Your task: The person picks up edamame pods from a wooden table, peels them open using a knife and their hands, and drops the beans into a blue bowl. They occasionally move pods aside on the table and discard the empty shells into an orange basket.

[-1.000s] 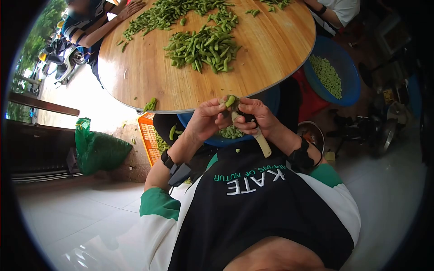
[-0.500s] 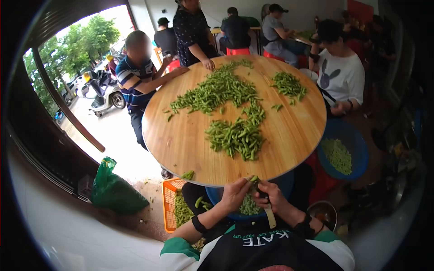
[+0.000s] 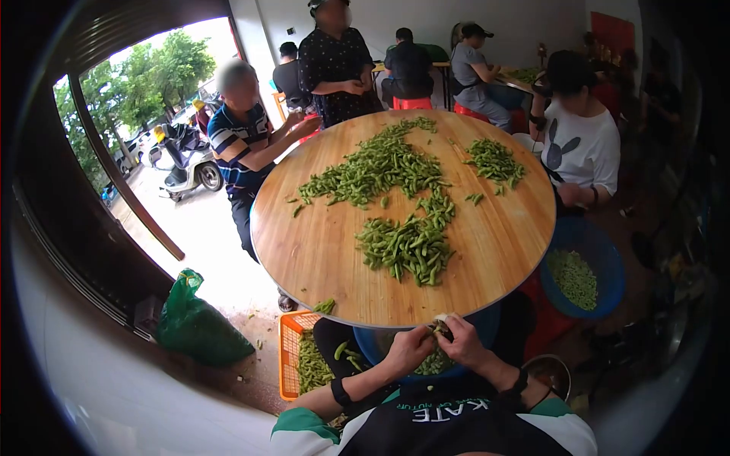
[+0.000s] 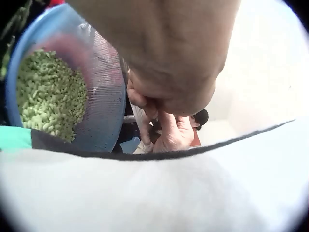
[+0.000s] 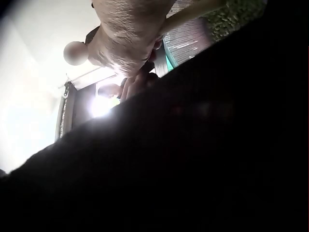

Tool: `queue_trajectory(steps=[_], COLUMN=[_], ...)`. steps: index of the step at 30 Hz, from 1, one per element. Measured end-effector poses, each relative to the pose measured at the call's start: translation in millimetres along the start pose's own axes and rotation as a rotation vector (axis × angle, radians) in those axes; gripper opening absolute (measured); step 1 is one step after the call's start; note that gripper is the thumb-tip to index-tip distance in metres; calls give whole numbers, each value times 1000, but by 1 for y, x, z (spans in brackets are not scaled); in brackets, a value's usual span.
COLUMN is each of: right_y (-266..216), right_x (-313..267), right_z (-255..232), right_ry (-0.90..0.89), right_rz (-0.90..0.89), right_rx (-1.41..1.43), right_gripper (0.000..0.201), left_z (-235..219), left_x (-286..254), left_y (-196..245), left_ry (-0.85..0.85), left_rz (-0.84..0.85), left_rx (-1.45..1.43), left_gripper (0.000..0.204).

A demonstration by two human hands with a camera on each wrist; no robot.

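At the near edge of the round wooden desk [image 3: 327, 251], the left hand [image 3: 409, 348] and right hand [image 3: 461, 341] meet over a single soybean pod [image 3: 440, 325]. Each grip is closed on the pod: fingertips of both hands curl in and pinch it from opposite sides, with the pod small and partly hidden between them. The right hand also carries a pale handle [image 5: 193, 9], seen running along the palm in the right wrist view; its working end cannot be made out. Directly beneath the hands sits a blue basin [image 4: 104, 96] holding shelled green beans [image 4: 48, 94]. An orange crate [image 3: 289, 357] of pods stands on the floor to the left, beside a green bag [image 3: 199, 327]. Heaps of unshelled pods [image 3: 407, 247] lie across the desk, well apart from the hands. A second blue basin [image 3: 608, 262] of beans sits at the right. Other people stand or sit around the desk's far side.
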State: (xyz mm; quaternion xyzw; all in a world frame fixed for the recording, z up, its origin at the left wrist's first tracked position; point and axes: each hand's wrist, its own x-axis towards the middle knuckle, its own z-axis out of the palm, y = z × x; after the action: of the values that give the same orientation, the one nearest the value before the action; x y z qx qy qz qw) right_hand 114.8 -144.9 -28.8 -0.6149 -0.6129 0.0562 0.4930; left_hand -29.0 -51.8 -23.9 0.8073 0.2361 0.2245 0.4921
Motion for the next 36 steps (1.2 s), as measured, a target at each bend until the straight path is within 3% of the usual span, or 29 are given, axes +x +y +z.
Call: queue_trajectory(steps=[2,5,8,10,13,15,16,18,20,21,22,24,26,30,32,34,36], right_y=[8,7,11,8,5,9,10,9,9,9,8,7,0,-1,1,0,-2], right_x=[-4,-5,-6,-3,1,3,5,1,5,3,1,6,3,-1,-8,-6,-9], right_z=[6,9,10,7,-6,-7,-7,-4,0,1,-1,-3,-5,-13,-13,-14,-12], right_ry=[30,-6,-74,-118,-187,-204,-206,-201,-114,-114,-161,-212,-170,-139,-195,-199,-165], right_rz=[-90,-91,1,-37,-63,-102,-172,-234,-280,-278,-211,-163,42,42,275,289,273], right_rx=[-109,-173,-179,-150,-63,-20,-56,-91,-84,-82,-87,-104,68,92,224,338,399], right_gripper=[29,28,26,26,26,26,27,28,26,26,27,28,26,26,23,24,30], left_z=[0,2,-5,-17,-75,-111,-128,-143,-149,-151,-150,-142,-143,-137,-137,-137,-134], left_x=[0,1,0,-5,-25,-46,-54,-54,-34,-18,2,54,102,135,135,133,115], left_y=[3,0,8,5,17,17,4,13,2,-2,-5,-13,-35,-79,-90,-102,-96], left_ry=[-3,23,-32,-72,-68,-72,-156,-128,111,135,160,341,321,261,263,288,325], left_rz=[-40,45,21,7,0,-81,-128,-250,94,51,6,322,500,447,270,250,261], left_rx=[-41,23,23,21,327,540,674,891,746,702,654,642,807,854,787,640,703], left_gripper=[15,14,14,13,17,22,26,22,21,22,22,23,30,28,19,13,12])
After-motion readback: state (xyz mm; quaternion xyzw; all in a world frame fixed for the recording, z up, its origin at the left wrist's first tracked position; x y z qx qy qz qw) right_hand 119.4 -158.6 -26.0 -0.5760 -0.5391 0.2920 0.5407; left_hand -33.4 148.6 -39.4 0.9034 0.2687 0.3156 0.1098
